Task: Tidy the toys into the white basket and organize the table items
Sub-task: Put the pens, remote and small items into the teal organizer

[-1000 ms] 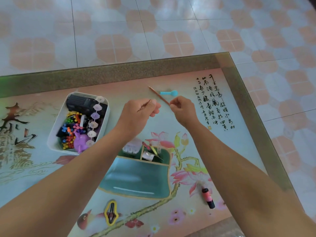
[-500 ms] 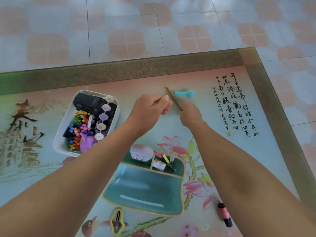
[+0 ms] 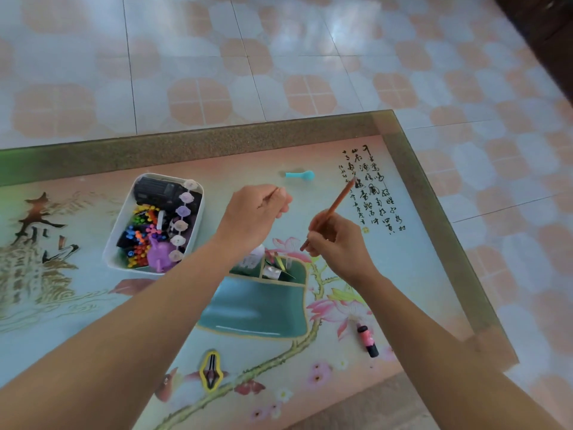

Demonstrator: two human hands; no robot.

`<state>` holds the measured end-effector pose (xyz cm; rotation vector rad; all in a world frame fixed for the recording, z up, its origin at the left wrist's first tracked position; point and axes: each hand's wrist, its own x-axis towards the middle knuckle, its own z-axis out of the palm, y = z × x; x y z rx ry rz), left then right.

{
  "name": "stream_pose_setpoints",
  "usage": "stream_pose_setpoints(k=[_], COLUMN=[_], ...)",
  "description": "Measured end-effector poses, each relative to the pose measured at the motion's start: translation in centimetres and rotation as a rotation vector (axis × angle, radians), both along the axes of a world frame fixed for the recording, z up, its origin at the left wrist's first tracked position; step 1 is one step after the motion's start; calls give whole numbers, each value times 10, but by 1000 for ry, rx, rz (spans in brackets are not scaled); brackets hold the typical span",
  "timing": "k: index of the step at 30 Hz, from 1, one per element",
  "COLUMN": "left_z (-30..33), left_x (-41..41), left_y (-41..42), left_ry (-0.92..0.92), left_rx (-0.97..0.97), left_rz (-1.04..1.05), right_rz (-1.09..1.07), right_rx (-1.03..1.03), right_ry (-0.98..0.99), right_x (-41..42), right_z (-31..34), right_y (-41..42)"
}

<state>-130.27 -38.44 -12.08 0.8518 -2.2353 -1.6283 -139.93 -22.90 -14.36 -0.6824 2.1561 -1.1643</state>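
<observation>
My right hand (image 3: 335,243) grips an orange-brown pencil (image 3: 339,198) that points up and to the right over the table. To its left, my left hand (image 3: 257,212) is closed in a loose fist with a thin dark sliver showing between the fingers; I cannot tell what that is. The white basket (image 3: 124,237) stands at the left, filled with a black toy car (image 3: 158,190), several coloured pegs, a purple toy (image 3: 159,256) and a string of pale flower beads. Below my hands lies a green divided tray (image 3: 254,308) with small items in its upper compartments.
A blue spoon-shaped piece (image 3: 300,175) lies beyond my hands. A pink-and-black marker (image 3: 367,339) rests near the front right. A yellow hair clip (image 3: 210,369) lies at the front. The table's far edge (image 3: 217,141) and right edge (image 3: 434,231) border tiled floor.
My right hand has pulled back toward me and to the right with the pencil, which now tilts up to the right. My left hand stays shut in about the same place.
</observation>
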Motion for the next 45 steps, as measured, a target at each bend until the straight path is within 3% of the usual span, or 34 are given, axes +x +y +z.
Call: stream_pose_setpoints(k=[5,14,18,21,27,32,38,45], left_z=[12,-8,-12,-15,-36,-66,-106,-127], left_x=[36,118,149,174,236,287,342,382], left_y=[21,34,35,38,43,39,30,18], left_ry=[21,-16,-35,-54,-177,-289,-424,-466], left_rx=[9,8,21,44,58,101,19,7], left_rz=[-13,-61,-100,-97,-30,29,101,222], right_rz=[20,-97,-255,-333,-26,19,-98,-131], right_rx=[128,256,238,164,149,473,798,793], right_ry=[179,296,372,348,265,172,184,140], right_x=[36,60,91,139,245,281,299,307], right_z=[-15,-31,-18,-8,-31,-72,-120,-146], right_y=[24,28,35,39,26,14,3,-15])
